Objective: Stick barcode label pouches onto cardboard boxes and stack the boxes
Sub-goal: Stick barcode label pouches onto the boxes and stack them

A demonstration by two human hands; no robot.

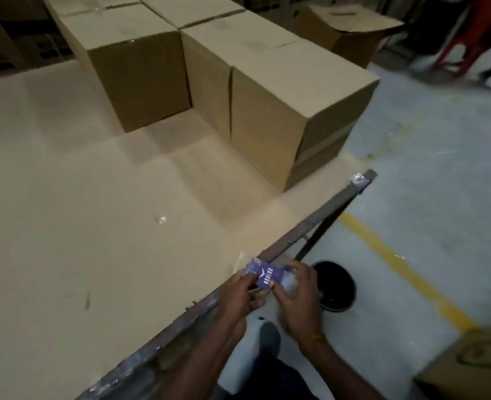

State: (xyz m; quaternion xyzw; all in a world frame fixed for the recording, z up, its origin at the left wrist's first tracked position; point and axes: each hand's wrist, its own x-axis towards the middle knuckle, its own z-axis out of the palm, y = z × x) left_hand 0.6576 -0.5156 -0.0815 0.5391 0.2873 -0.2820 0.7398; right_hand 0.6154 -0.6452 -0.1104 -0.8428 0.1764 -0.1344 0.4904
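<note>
head view: blur is hiding pouch detail. left hand [240, 287] and right hand [297, 287] are both pinching one purple label pouch [263, 274]; four cardboard boxes [281, 111] are sitting on table [65, 226].

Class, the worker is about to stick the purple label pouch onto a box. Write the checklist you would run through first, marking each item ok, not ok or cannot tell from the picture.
1. Pouch held: ok. The left hand and right hand both pinch the purple label pouch.
2. Pouch backing peeled off: cannot tell, the picture is too blurred.
3. Box within reach: not ok. The nearest box stands at the far end of the table, well away from the hands.
4. Flat face free for the pouch: ok. The near side of that box is bare.
5. Boxes closed: ok for the nearest ones, whose top flaps lie flat.
</note>
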